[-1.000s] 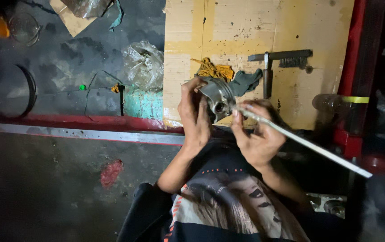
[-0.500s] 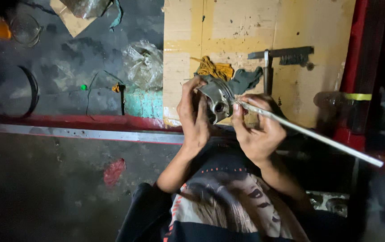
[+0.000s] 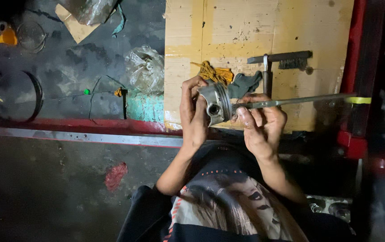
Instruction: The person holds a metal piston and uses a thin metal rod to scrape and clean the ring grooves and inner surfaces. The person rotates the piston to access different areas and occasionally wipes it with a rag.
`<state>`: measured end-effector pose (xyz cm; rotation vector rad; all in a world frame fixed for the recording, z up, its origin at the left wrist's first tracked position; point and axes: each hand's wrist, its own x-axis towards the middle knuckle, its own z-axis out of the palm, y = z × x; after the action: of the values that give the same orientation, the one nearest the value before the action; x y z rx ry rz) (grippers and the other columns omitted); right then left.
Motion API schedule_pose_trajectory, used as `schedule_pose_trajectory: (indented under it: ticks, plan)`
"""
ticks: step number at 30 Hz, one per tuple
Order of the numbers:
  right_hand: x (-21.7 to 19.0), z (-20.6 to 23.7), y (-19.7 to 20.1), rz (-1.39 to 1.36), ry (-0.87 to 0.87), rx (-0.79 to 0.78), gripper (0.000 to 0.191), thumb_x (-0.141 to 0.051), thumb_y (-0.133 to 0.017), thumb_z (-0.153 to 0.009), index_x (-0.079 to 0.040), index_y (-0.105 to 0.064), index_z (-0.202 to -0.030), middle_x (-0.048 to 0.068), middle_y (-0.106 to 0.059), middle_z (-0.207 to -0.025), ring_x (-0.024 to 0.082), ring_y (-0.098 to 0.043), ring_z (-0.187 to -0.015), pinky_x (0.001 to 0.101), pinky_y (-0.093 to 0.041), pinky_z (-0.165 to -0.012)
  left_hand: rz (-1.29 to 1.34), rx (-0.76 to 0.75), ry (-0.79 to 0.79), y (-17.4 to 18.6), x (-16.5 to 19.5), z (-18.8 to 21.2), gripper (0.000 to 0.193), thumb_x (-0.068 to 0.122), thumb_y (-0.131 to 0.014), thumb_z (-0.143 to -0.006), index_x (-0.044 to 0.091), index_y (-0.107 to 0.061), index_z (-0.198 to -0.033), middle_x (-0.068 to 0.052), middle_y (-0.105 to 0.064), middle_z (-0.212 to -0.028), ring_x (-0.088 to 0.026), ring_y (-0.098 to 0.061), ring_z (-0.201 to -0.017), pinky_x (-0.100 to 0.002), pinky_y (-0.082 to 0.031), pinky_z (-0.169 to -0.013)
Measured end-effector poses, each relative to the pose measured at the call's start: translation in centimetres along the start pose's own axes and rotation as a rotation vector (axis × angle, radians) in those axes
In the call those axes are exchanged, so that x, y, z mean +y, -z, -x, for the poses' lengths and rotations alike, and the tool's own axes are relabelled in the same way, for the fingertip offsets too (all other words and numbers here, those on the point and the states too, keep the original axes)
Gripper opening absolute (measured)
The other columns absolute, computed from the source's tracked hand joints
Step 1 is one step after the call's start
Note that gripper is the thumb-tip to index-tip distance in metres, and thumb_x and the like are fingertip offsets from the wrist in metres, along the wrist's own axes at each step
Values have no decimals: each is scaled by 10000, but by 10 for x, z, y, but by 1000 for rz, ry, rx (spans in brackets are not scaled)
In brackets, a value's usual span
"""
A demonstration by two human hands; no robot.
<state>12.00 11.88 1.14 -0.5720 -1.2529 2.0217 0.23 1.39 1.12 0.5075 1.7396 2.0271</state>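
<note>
Your left hand (image 3: 195,117) grips the metal piston (image 3: 215,104) at centre frame; your right hand (image 3: 262,125), at its 3 o'clock, clenches a long flat rod (image 3: 297,100) against it, over the cardboard sheet (image 3: 246,36)

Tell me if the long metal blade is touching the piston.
Touching. The head view shows the blade, held in the right hand, meeting the grooved side of the piston, which the left hand holds; no gap shows.
</note>
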Motion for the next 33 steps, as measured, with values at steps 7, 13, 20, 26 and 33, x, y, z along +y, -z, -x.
schedule_pose_trajectory:
  ticks: [7,13,20,26,33]
  plan:
    - [7,5,7,32,58,-12,226,74,-688,-986,49,-641,-1206,-77,-453,-789,27,-410,-728,204,-391,-700,16,-88,115,-5,17,7,583,301,-521,-866,16,-495,-1374,-66,-507,-1004,-142,-439,-843,-263,-372,-763]
    - [5,4,2,50,65,25,230,53,-707,-989,54,-629,-1205,-32,-541,-838,35,-462,-743,199,-428,-723,-130,-160,-5,-7,23,6,600,317,-517,-848,1,-510,-1358,-89,-567,-1012,-165,-468,-833,-300,-415,-768]
    - [-11,15,2,486,187,-12,209,-19,-716,-972,63,-637,-1147,91,-674,-1066,108,-637,-888,245,-536,-795,-333,-47,-148,-7,9,3,751,611,-452,-974,-24,-513,-1370,-159,-652,-1102,-208,-591,-861,-347,-487,-803]
    - [-4,28,0,433,178,-3,244,32,-715,-978,85,-611,-1193,130,-646,-1171,154,-647,-1053,281,-562,-924,-331,-23,-205,-2,4,3,839,740,-401,-1022,-28,-528,-1333,-168,-657,-1122,-232,-673,-961,-344,-535,-839]
    - [-6,32,-1,396,224,-21,259,37,-715,-963,90,-610,-1194,139,-663,-1150,157,-664,-1045,276,-584,-898,-370,7,-110,-2,10,4,806,679,-444,-948,-38,-525,-1306,-177,-648,-1003,-241,-609,-783,-344,-484,-707]
